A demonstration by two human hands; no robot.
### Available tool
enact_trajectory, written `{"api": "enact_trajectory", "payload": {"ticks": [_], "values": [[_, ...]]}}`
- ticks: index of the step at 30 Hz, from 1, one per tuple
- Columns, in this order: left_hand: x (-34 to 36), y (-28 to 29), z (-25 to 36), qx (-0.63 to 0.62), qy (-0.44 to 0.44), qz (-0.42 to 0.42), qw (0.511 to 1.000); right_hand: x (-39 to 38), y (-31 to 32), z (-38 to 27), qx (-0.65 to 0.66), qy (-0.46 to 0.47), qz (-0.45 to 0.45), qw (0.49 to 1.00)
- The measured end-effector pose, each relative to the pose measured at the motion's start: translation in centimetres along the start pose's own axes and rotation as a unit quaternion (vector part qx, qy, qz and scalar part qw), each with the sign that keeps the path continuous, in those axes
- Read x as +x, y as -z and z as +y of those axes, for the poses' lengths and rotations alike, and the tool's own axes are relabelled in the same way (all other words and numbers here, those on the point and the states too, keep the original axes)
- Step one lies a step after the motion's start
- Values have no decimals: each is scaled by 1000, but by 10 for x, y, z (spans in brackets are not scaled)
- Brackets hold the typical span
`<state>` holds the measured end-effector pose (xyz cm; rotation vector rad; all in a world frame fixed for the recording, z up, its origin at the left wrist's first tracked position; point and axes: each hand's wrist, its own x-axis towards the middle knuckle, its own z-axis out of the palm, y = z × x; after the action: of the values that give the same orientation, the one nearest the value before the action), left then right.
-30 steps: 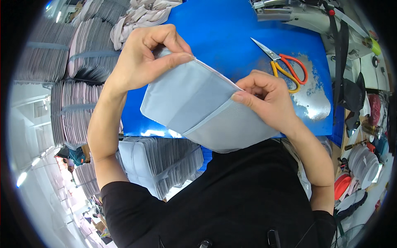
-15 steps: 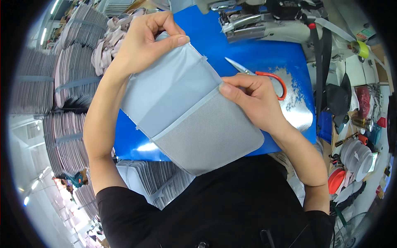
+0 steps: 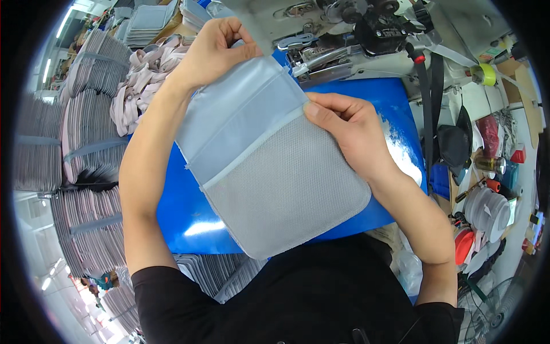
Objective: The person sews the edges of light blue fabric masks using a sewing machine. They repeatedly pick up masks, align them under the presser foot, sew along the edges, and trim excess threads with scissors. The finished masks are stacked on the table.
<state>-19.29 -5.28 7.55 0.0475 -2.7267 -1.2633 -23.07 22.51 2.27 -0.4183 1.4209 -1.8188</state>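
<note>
A pale blue-grey fabric panel with a grey mesh pocket (image 3: 292,178) is stretched at a slant between my hands over the blue tabletop (image 3: 177,212). My left hand (image 3: 220,51) pinches its far edge, with the fingers partly hidden behind the cloth. At the right edge, my right hand (image 3: 349,126) grips the panel between thumb and forefinger, where the mesh meets the plain cloth. The rounded near end of the mesh hangs close to my black shirt. Just beyond the cloth stands a sewing machine (image 3: 366,51), its metal parts close to the panel's far right corner.
Tied stacks of grey fabric pieces (image 3: 94,137) rise on the left, beside a heap of pale pink strips (image 3: 146,80). Another stack (image 3: 215,269) lies below the table's near edge. Black straps (image 3: 429,103) hang at the right, near white discs (image 3: 487,209) and a fan (image 3: 495,312).
My hands and the panel have moved farther out, closer to the sewing machine, still gripping the cloth. The view has shifted, and the red-handled scissors on the table no longer show.
</note>
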Motion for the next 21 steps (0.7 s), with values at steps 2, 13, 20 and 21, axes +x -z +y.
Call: {"api": "enact_trajectory", "payload": {"ticks": [2,13,20,21], "values": [[1,1,-7,-31,8,6,999,2,0,-1,8,5,0,1000],[19,2,-22,27,-79,31,996,14,-2,-6,24,16,18,999],[46,2,-27,75,-69,82,991,23,-8,-2,41,10,80,996],[45,0,-28,101,-71,109,986,22,-8,-4,56,-1,70,996]]}}
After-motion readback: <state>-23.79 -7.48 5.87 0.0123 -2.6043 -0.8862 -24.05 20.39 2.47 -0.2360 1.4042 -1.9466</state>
